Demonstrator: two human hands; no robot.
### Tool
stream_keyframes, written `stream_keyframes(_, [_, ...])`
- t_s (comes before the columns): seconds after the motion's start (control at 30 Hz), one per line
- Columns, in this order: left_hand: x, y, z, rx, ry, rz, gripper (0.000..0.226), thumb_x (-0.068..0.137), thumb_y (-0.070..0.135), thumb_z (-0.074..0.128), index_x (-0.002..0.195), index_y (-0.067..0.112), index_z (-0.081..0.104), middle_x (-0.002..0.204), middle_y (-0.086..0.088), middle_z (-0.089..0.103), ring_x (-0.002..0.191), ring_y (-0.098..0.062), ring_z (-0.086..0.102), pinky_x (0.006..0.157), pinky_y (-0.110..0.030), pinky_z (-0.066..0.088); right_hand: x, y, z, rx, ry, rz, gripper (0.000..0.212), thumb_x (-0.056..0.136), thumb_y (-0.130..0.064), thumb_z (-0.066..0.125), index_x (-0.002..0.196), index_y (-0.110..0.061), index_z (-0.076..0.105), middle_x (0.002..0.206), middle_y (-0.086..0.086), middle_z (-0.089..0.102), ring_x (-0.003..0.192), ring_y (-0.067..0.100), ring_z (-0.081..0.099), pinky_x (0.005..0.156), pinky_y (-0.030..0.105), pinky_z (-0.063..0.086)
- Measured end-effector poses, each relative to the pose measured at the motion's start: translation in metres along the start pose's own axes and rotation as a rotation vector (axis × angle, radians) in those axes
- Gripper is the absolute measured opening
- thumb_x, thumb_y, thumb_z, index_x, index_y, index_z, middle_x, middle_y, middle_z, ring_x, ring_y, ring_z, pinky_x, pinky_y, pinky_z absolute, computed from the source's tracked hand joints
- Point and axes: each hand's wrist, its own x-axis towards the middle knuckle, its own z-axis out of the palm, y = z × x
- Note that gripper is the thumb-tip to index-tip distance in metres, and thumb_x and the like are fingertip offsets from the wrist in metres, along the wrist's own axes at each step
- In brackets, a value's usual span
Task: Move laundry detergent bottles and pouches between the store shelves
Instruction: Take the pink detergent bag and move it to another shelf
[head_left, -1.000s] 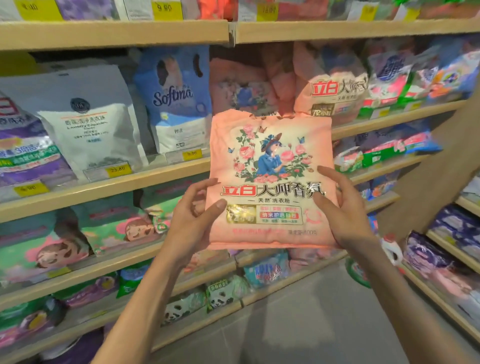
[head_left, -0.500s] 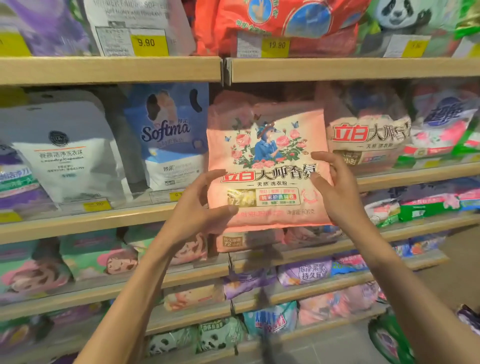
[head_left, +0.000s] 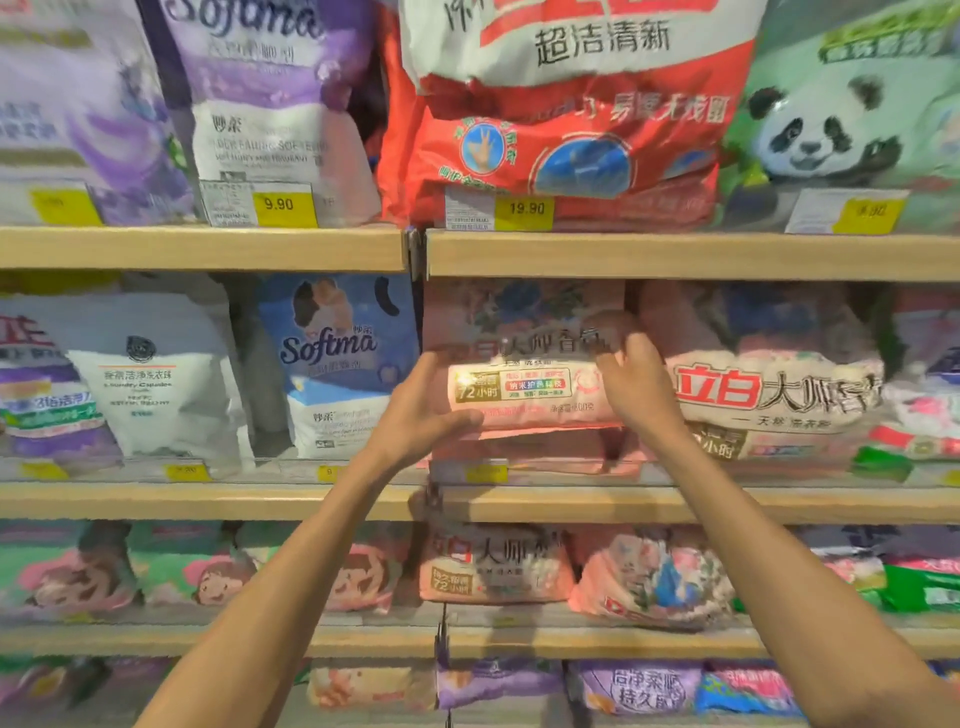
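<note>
Step, likely: seating pink detergent pouch (head_left: 524, 374) on shelf (head_left: 519, 503) atop matching pouch (head_left: 535, 452). Fingers of left hand (head_left: 415, 410) and right hand (head_left: 636, 387) clamped on its side edges. Next needs level push back, then release.

Top shelf (head_left: 208, 249): upper frame; a purple Softma pouch (head_left: 270, 104), a red bag (head_left: 561, 150) and a green panda bag (head_left: 841, 130) stand side by side behind yellow price tags (head_left: 524, 209).
Middle shelf (head_left: 156, 501): mid-frame; white pouch (head_left: 150, 374), blue Softma pouch (head_left: 337, 364), pink pouch (head_left: 524, 384) at centre atop another pink one, pink bag (head_left: 774, 395) just right.
Lower shelf (head_left: 571, 642): lower frame; green pouches (head_left: 208, 571) left, pink bags (head_left: 493, 566) centre.
</note>
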Motion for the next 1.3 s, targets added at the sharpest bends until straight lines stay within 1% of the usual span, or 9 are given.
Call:
stream_keyframes(0.17, [0.005, -0.002, 0.025, 0.155, 0.034, -0.08, 0.055, 0.079, 0.027, 0.084, 0.117, 0.017, 0.046, 0.115, 0.003, 0.055, 0.096, -0.011, 0.054, 0.073, -0.019, 0.045, 0.009, 0.017, 0.014, -0.057, -0.11, 0.106, 0.017, 0.09, -0.017, 0.048, 0.082, -0.006, 0.058, 0.092, 0.021, 0.066, 0.089, 0.037, 0.065, 0.077, 0.047, 0.05])
stream_keyframes(0.27, [0.002, -0.007, 0.029, 0.153, 0.0, -0.112, 0.062, 0.078, 0.023, 0.084, 0.125, 0.009, 0.046, 0.114, 0.001, 0.05, 0.101, -0.012, 0.051, 0.086, -0.029, 0.053, -0.001, 0.026, 0.022, -0.094, -0.137, -0.042, 0.016, 0.101, -0.014, 0.047, 0.09, -0.002, 0.052, 0.083, 0.006, 0.053, 0.076, 0.022, 0.052, 0.062, 0.027, 0.04])
stream_keyframes(0.33, [0.001, -0.013, 0.023, 0.171, -0.025, -0.129, 0.063, 0.075, 0.025, 0.086, 0.122, 0.014, 0.046, 0.116, 0.002, 0.054, 0.105, -0.016, 0.055, 0.082, -0.026, 0.051, -0.008, 0.032, 0.024, -0.085, -0.197, -0.108, 0.026, 0.1, -0.031, 0.055, 0.097, -0.007, 0.044, 0.085, -0.004, 0.042, 0.077, 0.013, 0.044, 0.059, 0.016, 0.033])
stream_keyframes(0.43, [-0.005, -0.022, 0.016, 0.165, -0.044, -0.091, 0.08, 0.071, 0.024, 0.089, 0.138, 0.024, 0.046, 0.131, 0.013, 0.053, 0.121, -0.012, 0.052, 0.099, -0.035, 0.046, -0.016, 0.046, 0.029, -0.097, -0.288, -0.14, 0.058, 0.085, -0.056, 0.068, 0.11, -0.014, 0.037, 0.104, -0.003, 0.043, 0.095, 0.015, 0.044, 0.075, 0.032, 0.042])
stream_keyframes(0.57, [-0.016, -0.032, 0.015, 0.194, 0.016, -0.1, 0.082, 0.072, 0.037, 0.086, 0.141, 0.04, 0.042, 0.134, 0.014, 0.046, 0.12, -0.011, 0.047, 0.096, -0.033, 0.043, -0.022, 0.05, 0.033, -0.084, -0.296, -0.187, 0.086, 0.072, -0.057, 0.08, 0.127, -0.015, 0.028, 0.119, -0.005, 0.032, 0.108, 0.01, 0.034, 0.083, 0.03, 0.034])
stream_keyframes(0.73, [-0.012, -0.026, 0.016, 0.164, 0.003, -0.11, 0.081, 0.07, 0.028, 0.088, 0.139, 0.029, 0.046, 0.126, 0.014, 0.05, 0.111, -0.014, 0.053, 0.088, -0.032, 0.047, -0.019, 0.048, 0.032, -0.108, -0.341, -0.177, 0.077, 0.074, -0.058, 0.078, 0.118, -0.019, 0.027, 0.12, -0.001, 0.036, 0.114, 0.017, 0.041, 0.083, 0.033, 0.039])
stream_keyframes(0.87, [-0.015, -0.033, 0.009, 0.197, -0.034, -0.124, 0.073, 0.076, 0.028, 0.084, 0.136, 0.041, 0.044, 0.127, 0.016, 0.051, 0.111, -0.014, 0.055, 0.078, -0.019, 0.044, -0.021, 0.048, 0.03, -0.091, -0.352, -0.189, 0.076, 0.076, -0.055, 0.077, 0.121, -0.02, 0.026, 0.12, -0.003, 0.034, 0.116, 0.016, 0.039, 0.083, 0.031, 0.034])
stream_keyframes(1.03, [-0.008, -0.039, 0.001, 0.22, -0.117, -0.148, 0.077, 0.083, 0.03, 0.078, 0.149, 0.035, 0.039, 0.148, 0.009, 0.046, 0.125, -0.014, 0.048, 0.098, -0.037, 0.043, -0.015, 0.049, 0.029, -0.08, -0.411, -0.138, 0.067, 0.081, -0.054, 0.074, 0.114, -0.025, 0.023, 0.123, -0.001, 0.037, 0.114, 0.017, 0.041, 0.082, 0.031, 0.035])
stream_keyframes(1.3, [-0.011, -0.031, 0.006, 0.307, -0.101, -0.173, 0.077, 0.084, 0.029, 0.078, 0.151, 0.029, 0.039, 0.144, 0.002, 0.054, 0.114, -0.02, 0.06, 0.093, -0.037, 0.05, -0.016, 0.043, 0.025, -0.148, -0.448, -0.133, 0.067, 0.082, -0.055, 0.072, 0.117, -0.019, 0.027, 0.127, 0.004, 0.038, 0.116, 0.017, 0.038, 0.083, 0.03, 0.035])
